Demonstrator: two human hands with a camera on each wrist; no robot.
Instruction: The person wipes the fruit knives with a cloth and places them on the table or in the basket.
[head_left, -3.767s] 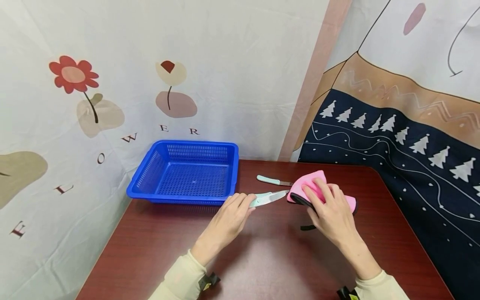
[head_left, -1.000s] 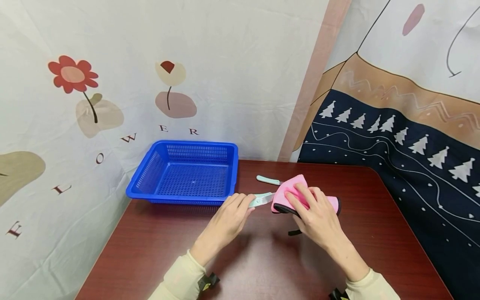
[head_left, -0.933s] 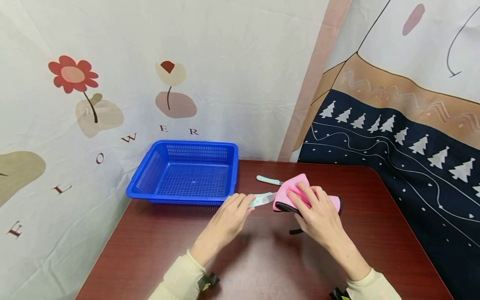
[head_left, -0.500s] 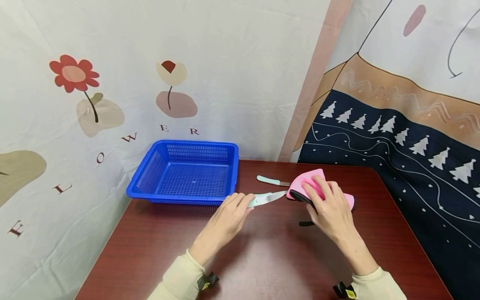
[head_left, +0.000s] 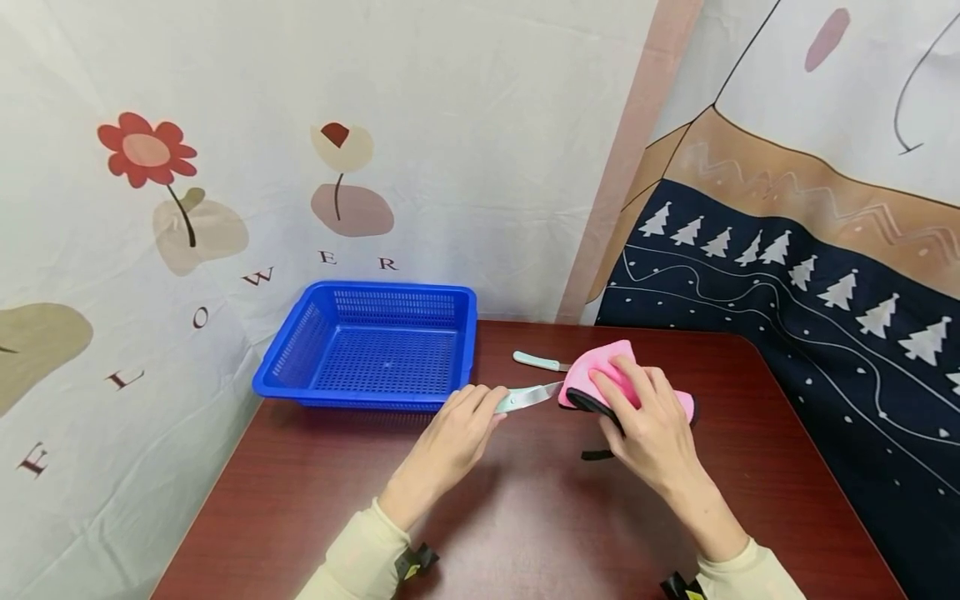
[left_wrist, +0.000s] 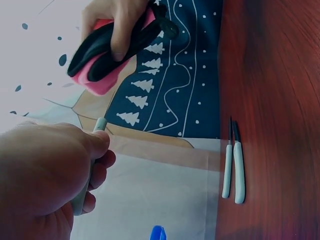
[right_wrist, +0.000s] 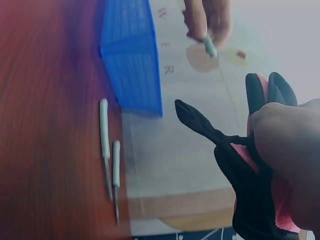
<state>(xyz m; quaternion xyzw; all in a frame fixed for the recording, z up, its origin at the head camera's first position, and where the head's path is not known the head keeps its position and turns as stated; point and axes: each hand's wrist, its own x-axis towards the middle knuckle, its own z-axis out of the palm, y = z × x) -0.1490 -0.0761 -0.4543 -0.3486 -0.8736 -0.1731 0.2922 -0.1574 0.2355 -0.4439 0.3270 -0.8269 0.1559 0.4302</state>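
Observation:
My left hand (head_left: 453, 433) grips a knife (head_left: 528, 397) by its pale mint handle, the blade pointing right. The blade's tip meets the edge of a pink cloth (head_left: 603, 367) with black trim. My right hand (head_left: 652, 425) holds that folded cloth, fingers bent over it. A black hanging loop (right_wrist: 197, 120) dangles from the cloth. On the table behind lies a knife (head_left: 536, 360) with a similar handle, its blade partly hidden by the cloth in the head view. Both wrist views show two knives lying side by side there, one longer (left_wrist: 239, 172) and one slimmer (left_wrist: 227, 172).
A blue perforated basket (head_left: 300, 387) with nothing in it stands at the table's back left, just beyond my left hand. The reddish-brown table (head_left: 525, 533) has a printed cloth backdrop (head_left: 480, 150) behind it and another dark one (head_left: 787, 358) on the right.
The pink cloth slid left over the blade, then right to the tip by half a second ago. Now it sits slightly further left again. My left hand and its knife stayed nearly still.

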